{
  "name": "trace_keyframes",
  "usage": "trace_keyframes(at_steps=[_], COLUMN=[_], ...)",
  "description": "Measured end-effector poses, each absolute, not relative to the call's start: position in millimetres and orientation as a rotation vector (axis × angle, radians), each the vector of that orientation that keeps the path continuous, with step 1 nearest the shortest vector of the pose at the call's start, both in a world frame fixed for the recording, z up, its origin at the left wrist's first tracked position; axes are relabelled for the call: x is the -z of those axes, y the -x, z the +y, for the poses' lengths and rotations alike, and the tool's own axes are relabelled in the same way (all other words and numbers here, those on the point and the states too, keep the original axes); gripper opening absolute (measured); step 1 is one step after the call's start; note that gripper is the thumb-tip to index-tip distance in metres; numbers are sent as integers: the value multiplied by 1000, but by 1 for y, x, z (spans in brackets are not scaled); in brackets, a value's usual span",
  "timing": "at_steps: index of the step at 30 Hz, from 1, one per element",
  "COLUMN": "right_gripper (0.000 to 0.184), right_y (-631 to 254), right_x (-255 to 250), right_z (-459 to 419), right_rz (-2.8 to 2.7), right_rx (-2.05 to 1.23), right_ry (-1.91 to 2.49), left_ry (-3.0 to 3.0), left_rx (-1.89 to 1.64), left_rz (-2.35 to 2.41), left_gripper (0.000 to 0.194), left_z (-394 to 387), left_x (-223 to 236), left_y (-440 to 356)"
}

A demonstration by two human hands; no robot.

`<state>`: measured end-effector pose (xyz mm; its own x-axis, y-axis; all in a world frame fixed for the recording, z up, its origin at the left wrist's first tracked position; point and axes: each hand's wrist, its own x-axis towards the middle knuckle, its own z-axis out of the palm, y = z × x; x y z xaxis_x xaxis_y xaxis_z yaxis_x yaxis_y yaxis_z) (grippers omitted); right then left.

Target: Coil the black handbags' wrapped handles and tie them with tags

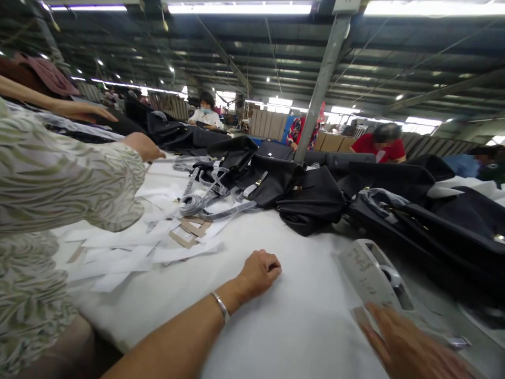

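Note:
My left hand (258, 273), with a silver bracelet (221, 307) at the wrist, rests over the white table covering (252, 326). Its fingers are curled closed, and whatever they may hold is hidden. At the lower right, my right hand (412, 337) is slightly blurred, fingers stretched out. It is at the near end of a pale grey tape dispenser (361, 271) with handwriting on its side; whether it touches the dispenser I cannot tell. Black bags (315, 202) lie beyond both hands, some with straps wrapped in clear plastic (192, 204).
White paper strips (118, 258) and brown card pieces (189, 231) are scattered on the left. A co-worker in a leaf-patterned top (59, 173) reaches across there. More black bags (414, 221) line the right side. A grey post (323, 84) rises behind; other people sit farther back.

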<state>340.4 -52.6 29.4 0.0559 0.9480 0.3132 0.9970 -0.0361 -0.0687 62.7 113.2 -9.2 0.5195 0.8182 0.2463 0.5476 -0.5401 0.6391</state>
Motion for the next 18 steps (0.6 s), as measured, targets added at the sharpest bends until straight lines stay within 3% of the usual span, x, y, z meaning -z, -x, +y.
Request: trace_keyframes(at_steps=[2,6,11,15,18], right_gripper=[38,29,47,69,62], right_y=[-306,-228,-151,-110,-101], right_x=[-54,-78,-52,-33,-29], right_z=[-11,103,232,300,332], right_rz=[-2063,-2180,-2486,-2660,-2684], right_rx=[112,-555,19,-14,-43], right_ry=[2031,1861,1646,1633,1676], left_ry=[-2309,-2435,-2539,-2600,-2622], left_rx=[-724,-659,-573,-467,-381], left_rz=[1111,1083,1031,985,980], left_gripper=[13,11,14,20,24], left_z=[113,111,109,115,120], left_x=[8,6,11,21,27], left_y=[-64,-64,-62,-65,-68])
